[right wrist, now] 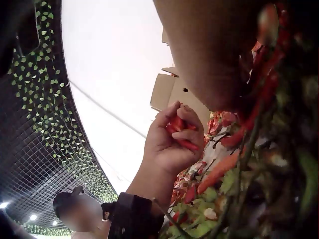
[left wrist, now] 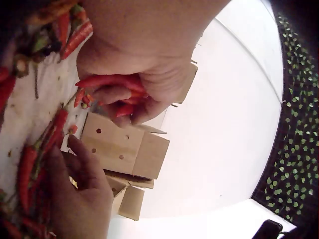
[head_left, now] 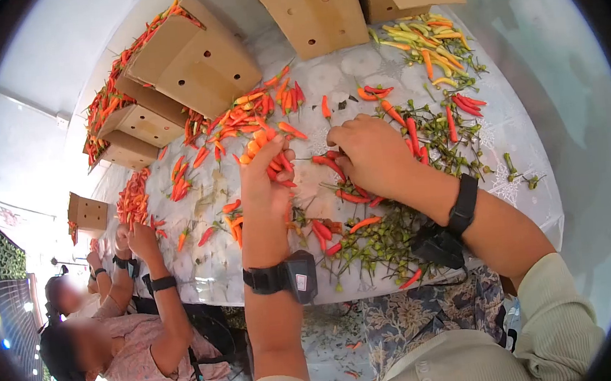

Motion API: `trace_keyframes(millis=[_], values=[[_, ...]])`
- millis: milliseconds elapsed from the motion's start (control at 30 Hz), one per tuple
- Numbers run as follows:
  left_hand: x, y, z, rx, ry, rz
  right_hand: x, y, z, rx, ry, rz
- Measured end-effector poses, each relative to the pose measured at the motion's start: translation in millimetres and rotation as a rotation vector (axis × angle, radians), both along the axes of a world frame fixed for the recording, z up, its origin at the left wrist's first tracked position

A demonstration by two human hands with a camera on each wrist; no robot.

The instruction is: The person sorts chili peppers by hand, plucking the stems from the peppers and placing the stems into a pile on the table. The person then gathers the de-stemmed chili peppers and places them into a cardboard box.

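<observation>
My left hand is raised over the middle of the table and grips a bunch of red chilies; the left wrist view shows them clasped in its curled fingers. In the right wrist view the same fist holds the chilies. My right hand is just to the right, knuckles up, fingertips pinching a red chili that lies on the cloth. Loose red chilies lie under and around both hands.
Heaps of green stems lie near the table's front edge. Orange chilies and a yellow-orange pile lie farther back. Cardboard boxes stand at the rear. Two other people work at the left.
</observation>
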State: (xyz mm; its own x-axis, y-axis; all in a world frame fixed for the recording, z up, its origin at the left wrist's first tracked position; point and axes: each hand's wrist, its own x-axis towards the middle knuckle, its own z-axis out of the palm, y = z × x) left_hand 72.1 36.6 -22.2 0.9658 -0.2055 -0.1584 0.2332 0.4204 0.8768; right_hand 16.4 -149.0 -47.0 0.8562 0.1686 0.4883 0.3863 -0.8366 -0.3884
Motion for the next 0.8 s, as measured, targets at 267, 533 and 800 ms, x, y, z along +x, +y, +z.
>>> trace_keyframes(millis=[267, 533, 800], values=[[-1, -1, -2, -0.012, 0.001, -0.026, -1, -1, 4, 0.191, -0.033, -0.068], [-16, -19, 7, 0.177, -0.109, -0.141, 3, 8, 8, 1.048, 0.208, 0.188], [-20, -17, 9, 0.182, -0.139, -0.229, 1, 2, 16, 0.768, 0.107, 0.113]])
